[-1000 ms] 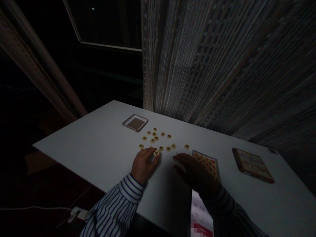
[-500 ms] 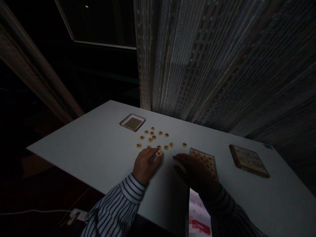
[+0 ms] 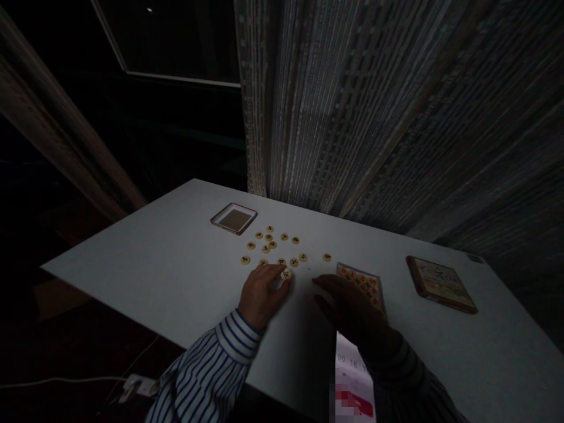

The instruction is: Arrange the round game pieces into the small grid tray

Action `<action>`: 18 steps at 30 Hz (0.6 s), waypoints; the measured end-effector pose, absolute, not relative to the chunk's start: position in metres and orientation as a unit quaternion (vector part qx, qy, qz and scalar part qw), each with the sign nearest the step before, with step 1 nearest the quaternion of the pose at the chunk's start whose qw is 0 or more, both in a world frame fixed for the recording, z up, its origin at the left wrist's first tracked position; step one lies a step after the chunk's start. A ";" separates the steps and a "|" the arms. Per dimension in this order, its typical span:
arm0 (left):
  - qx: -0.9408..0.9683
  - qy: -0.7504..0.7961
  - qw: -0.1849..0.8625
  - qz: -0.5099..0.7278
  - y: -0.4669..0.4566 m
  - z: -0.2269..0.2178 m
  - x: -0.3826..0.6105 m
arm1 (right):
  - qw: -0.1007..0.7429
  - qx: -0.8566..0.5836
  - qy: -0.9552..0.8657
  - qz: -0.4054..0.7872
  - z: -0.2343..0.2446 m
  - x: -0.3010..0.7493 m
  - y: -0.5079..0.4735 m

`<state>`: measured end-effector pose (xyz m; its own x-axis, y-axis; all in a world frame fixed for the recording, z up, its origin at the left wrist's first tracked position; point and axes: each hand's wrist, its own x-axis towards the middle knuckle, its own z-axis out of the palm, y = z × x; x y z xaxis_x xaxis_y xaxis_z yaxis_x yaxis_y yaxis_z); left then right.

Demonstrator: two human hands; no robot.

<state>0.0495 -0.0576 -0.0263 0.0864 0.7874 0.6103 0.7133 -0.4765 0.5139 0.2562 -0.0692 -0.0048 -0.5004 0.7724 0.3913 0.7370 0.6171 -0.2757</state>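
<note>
The left hand (image 3: 261, 296) pinched a round game piece (image 3: 286, 274) between thumb and fingers, its dark-marked face turned up; whether the piece was clear of the counter (image 3: 154, 258) could not be told. The right hand (image 3: 352, 308) was curved, thumb and fingers a narrow gap apart with nothing visible between them, and it partly hid a tray (image 3: 359, 269) filled with red-marked pieces (image 3: 363, 286). Just beyond the left hand, more dark-marked pieces (image 3: 294, 262) lay scattered flat on the white counter, some touching, while a lone piece (image 3: 326, 257) sat apart, near the tray. Below the right hand a lit screen (image 3: 355, 382) showed digits. Farther off, a shallow open box (image 3: 235, 220) rested past the scattered pieces on the left, and a box with a printed top (image 3: 440, 285) lay well to the right of the tray. A striped curtain (image 3: 335, 117) hung behind the counter's far edge.
</note>
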 end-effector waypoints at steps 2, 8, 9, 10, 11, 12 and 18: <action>0.735 0.509 0.042 0.446 -0.058 -0.026 0.050 | 0.252 -0.435 -0.864 0.036 -0.005 0.257 -0.070; 0.738 0.507 0.051 0.443 -0.057 -0.026 0.052 | 0.251 -0.442 -0.859 0.050 -0.005 0.262 -0.071; 0.738 0.507 0.051 0.441 -0.057 -0.027 0.053 | 0.249 -0.446 -0.858 0.051 -0.006 0.263 -0.072; 0.738 0.508 0.050 0.441 -0.057 -0.027 0.053 | 0.249 -0.448 -0.857 0.053 -0.006 0.263 -0.072; 0.738 0.508 0.048 0.441 -0.057 -0.028 0.054 | 0.250 -0.449 -0.856 0.055 -0.006 0.264 -0.073; 0.740 0.506 0.048 0.441 -0.057 -0.028 0.054 | 0.251 -0.451 -0.855 0.057 -0.007 0.265 -0.074; 0.743 0.492 0.053 0.450 -0.058 -0.027 0.058 | 0.246 -0.476 -0.843 0.053 -0.007 0.269 -0.079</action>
